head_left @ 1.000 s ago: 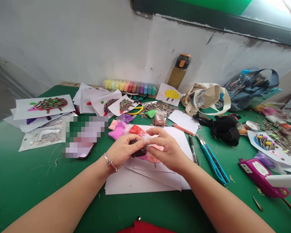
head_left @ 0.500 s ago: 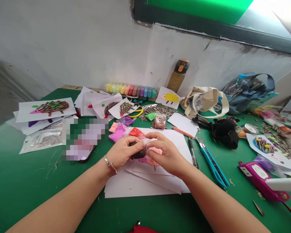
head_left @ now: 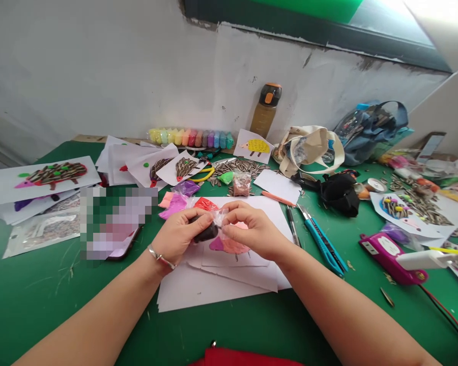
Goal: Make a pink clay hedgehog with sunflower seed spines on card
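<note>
The left hand and the right hand meet above a sheet of white paper on the green tabletop. The left fingers are clenched around a dark brown clay lump inside a clear plastic bag, while the right fingers pinch the bag just beside the lump. The grip looks the same as half a second ago, but the whole view has swung, so everything now sits further left in the frame.

More of the pink clay shape on the sheet now shows below the hands, at their 6 o'clock. The sheet rests on a loose stack of white paper. A red cloth also fills more of the bottom edge than before.

At the hands' 12 o'clock lie a bag of pink clay, a bag of red clay and a spread of sunflower seeds. A blue craft knife lies at 3 o'clock, a pink glue gun at 4 o'clock, and seed-decorated hedgehog cards at 10 o'clock.
</note>
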Tool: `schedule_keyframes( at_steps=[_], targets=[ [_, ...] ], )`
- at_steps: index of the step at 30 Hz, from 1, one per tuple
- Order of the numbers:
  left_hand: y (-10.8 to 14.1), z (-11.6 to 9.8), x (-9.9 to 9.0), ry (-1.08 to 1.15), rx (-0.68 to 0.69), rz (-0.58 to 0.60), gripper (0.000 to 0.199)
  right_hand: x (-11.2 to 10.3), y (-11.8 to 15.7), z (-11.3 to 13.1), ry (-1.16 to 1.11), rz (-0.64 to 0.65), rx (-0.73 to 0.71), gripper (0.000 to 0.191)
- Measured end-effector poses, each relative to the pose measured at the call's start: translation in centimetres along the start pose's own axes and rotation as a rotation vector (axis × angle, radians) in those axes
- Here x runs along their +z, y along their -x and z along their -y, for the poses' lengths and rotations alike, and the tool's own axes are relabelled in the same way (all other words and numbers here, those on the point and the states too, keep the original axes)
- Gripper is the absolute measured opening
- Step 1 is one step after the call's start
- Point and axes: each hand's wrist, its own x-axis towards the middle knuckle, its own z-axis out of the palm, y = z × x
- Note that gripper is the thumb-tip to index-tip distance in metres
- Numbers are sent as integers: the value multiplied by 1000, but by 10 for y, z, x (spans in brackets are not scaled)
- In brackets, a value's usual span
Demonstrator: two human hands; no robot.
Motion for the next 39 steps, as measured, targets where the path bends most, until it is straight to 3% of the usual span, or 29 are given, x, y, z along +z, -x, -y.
schedule_keyframes(
  at_steps=[4,7,17,23,28,31,35,39],
  targets=[
    [-1,1,0,38,-16,-22,35,-4,-2,0,-105,-29,41,3],
    [-3,3,0,59,-17,-23,36,-8,-3,-2,-181,-56,70,10],
    [-5,0,2,100,-41,-119,39,-13,-8,-15,-438,-264,238,20],
    [-6,-1,0,147,-62,-134,39,-11,-8,-14,-512,-206,299,17],
    [-7,1,-2,145,-47,-158,37,-9,-8,-18,-514,-169,265,18],
    [-7,3,-3,122,-37,-138,37,-10,-8,-17,-459,-145,249,22],
    [-8,3,-3,116,-29,-138,37,-12,-7,-15,-313,-115,246,13],
    [-8,3,-2,149,-31,-163,36,-14,-7,-16,-277,-118,273,23]
  ],
)
